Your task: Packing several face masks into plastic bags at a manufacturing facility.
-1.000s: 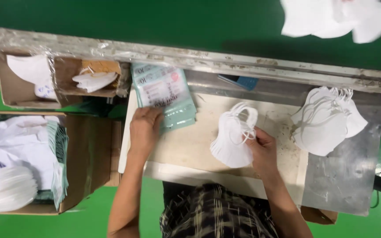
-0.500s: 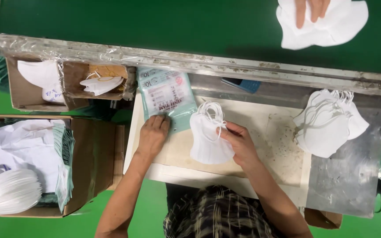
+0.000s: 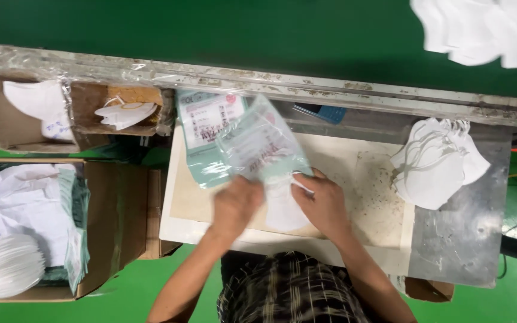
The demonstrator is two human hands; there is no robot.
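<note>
I see my left hand gripping a clear printed pouch, its long axis tilted up and left. My right hand pinches a white mask just below the pouch's lower end, both over the counter.

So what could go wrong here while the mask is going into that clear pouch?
The white mask sits only partly under the pouch, so it could crease or snag at the opening. The left hand works right beside the pouch stack and might knock it. Motion blur suggests speed; the right hand could lose its grip.
</note>
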